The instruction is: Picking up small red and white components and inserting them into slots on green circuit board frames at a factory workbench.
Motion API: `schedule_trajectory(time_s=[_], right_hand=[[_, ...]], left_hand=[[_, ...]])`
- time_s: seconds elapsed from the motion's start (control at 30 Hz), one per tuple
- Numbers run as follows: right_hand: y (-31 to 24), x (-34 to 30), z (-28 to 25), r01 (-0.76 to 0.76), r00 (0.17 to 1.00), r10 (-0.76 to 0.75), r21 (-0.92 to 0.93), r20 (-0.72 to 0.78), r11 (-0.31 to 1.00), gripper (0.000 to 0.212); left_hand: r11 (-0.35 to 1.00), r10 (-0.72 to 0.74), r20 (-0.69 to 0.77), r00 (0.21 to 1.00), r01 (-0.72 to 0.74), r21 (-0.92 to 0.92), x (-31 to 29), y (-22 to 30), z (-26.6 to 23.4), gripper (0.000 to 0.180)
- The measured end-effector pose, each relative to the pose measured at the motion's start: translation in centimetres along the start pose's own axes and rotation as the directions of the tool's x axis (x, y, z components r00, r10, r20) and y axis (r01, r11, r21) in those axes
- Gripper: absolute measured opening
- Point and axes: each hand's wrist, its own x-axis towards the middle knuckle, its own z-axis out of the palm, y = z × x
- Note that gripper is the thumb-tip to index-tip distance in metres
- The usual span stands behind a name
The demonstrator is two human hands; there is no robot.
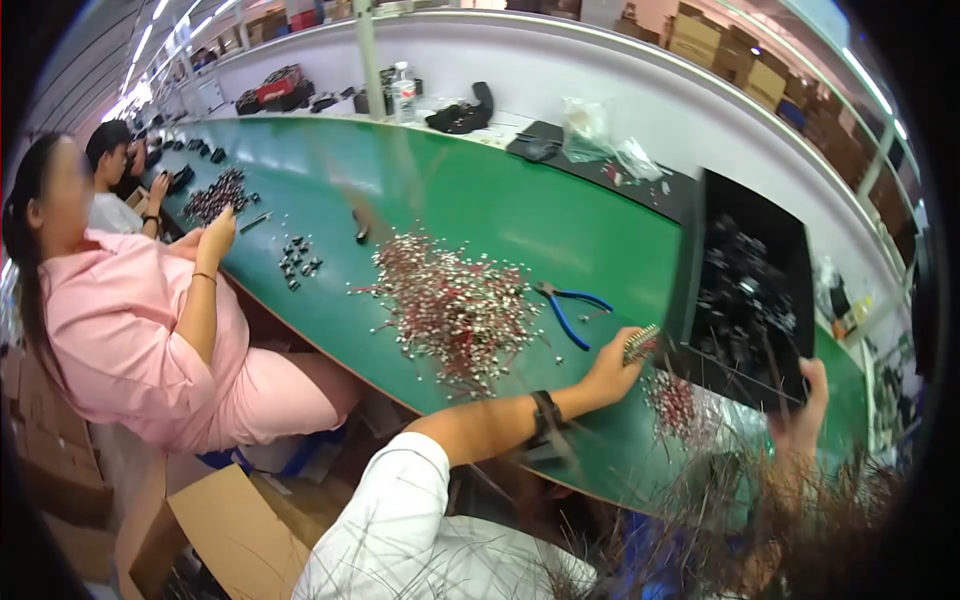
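My right hand (pixel 798 418) is closed on the near right corner of a black tray (pixel 685 290), which is tilted up over the table's right side. Small black parts (pixel 745 285) lie in it, smeared by motion. In my left hand (pixel 610 368), beside the tray's near left edge, is a row of small silver-ended parts (pixel 641 343) with some red showing. Under that hand lies a small pile of red and silver pieces (pixel 670 403). Blue-handled pliers (pixel 577 305) rest open on the table to its left. Farther left spreads a large heap of silver-tipped red-wired parts (pixel 455 310).
The long green table (pixel 620 235) runs off to the far left. A person in pink (pixel 130 330) sits there, hands near a dark heap of parts (pixel 218 195). Along the wall stand a bottle (pixel 403 95) and plastic bags (pixel 588 128). A cardboard box (pixel 235 520) is on the floor.
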Motion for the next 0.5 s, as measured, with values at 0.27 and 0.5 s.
schedule_trajectory(time_s=[0.27, 0.5], right_hand=[[6.2, 8.2, 25.2, 0.019, 0.948, 0.020, -0.121, 0.317, 0.992, 0.044], [17.7, 16.5, 43.3, 0.059, 0.810, 0.116, -0.277, 0.575, 0.959, 0.076]], left_hand=[[0.994, 0.003, 0.030, 1.000, 0.000, -0.108, 0.3, -0.7, 5.1, 0.039], [0.451, 0.485, 0.223, 0.846, -0.460, 0.765, 1.2, -15.4, 7.2, 0.031]])
